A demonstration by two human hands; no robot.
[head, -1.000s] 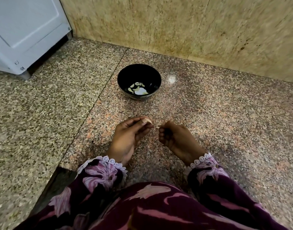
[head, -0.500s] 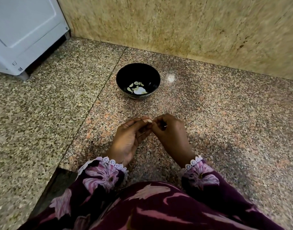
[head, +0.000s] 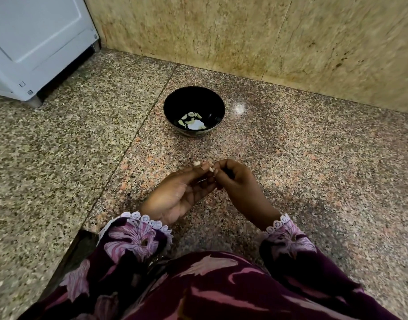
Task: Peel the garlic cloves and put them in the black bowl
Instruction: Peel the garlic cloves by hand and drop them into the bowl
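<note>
Left hand (head: 175,195): palm turned up, fingers curled, thumb and fingertips pinched on the clove (head: 210,169) at its upper end.
Right hand (head: 235,181): fingers curled inward, tips pinched on the same clove from the right side; knuckles faced the camera.
Hands together: met at the fingertips, held above the floor (head: 314,169), below the bowl (head: 212,105) in frame.
Clove: small, pale, mostly hidden between the two sets of fingertips; peeled or unpeeled could not be told.
Scrap (head: 196,163): pale bit just left of the fingertips, touching or lying apart could not be told.
Bowl: black, upright on the floor, well apart from the hands, near the wall (head: 244,35).
Bowl contents: several pale cloves (head: 191,114) at the bottom, beside a larger white piece (head: 196,124).
Floor: speckled granite, with a seam running diagonally left of the bowl.
Sleeves (head: 133,236): dark purple, floral, edged with white lace at both wrists.
Appliance (head: 32,42): white panel at upper left, standing on the floor.
</note>
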